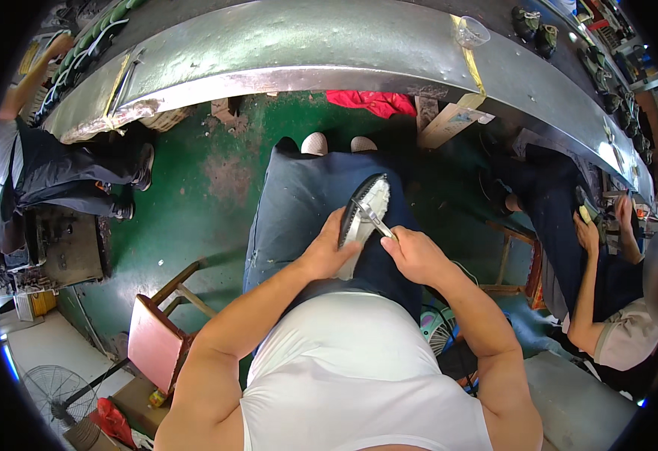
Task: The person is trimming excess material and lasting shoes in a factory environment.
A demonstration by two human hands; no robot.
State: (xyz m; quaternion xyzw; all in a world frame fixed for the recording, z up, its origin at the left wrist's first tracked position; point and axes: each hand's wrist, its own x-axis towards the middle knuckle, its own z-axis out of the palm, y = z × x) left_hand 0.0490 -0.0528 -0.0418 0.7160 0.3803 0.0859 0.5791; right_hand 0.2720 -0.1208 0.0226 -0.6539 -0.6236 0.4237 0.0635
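Left hand (327,252): you've got it closed in a grip over the near half of your lap (291,192), thumb lying across toward the right.
Right hand (418,255): curled up fist-like by the lap's right edge, pretty much level with the other hand, near it but not touching.
Left arm (261,301): bare, elbow bent and out to the side, forearm slanting in over the lap's near left corner.
Right arm (476,301): bare too, elbow also bent, forearm angling in past the near right corner.
Feet (314,143): toes peeking out beyond the lap's far edge.
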